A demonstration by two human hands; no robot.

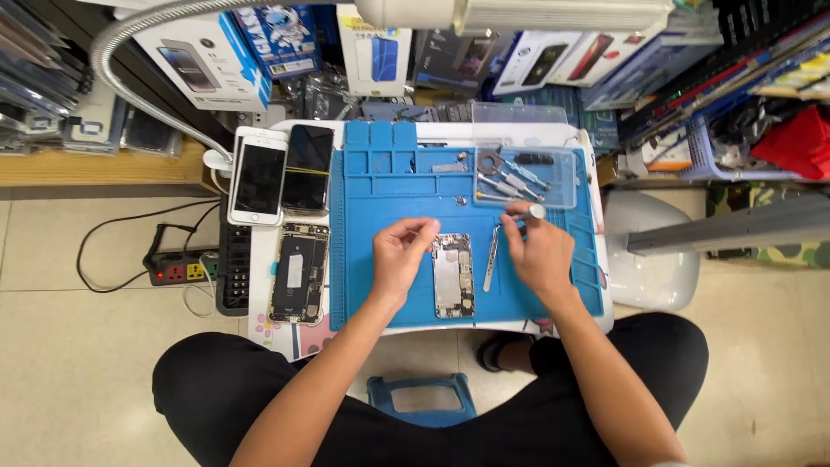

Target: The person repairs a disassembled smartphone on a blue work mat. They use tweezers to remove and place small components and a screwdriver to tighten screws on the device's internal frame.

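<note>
An opened phone body [453, 275] lies on a blue work mat [380, 199], its insides facing up. My left hand [400, 251] rests just left of it, fingertips pinched near its top left corner; whether they hold a small part I cannot tell. My right hand [538, 246] is right of the phone and grips a small silver screwdriver [529, 211] at the mat's upper right. Metal tweezers [490, 258] lie between the phone and my right hand.
A clear tray [566, 177] with several small tools sits at the mat's top right. Left of the mat lie a white phone [258, 177], a dark phone [308, 169] and another opened phone [299, 273]. A power strip [180, 268] is on the floor; boxes line the back.
</note>
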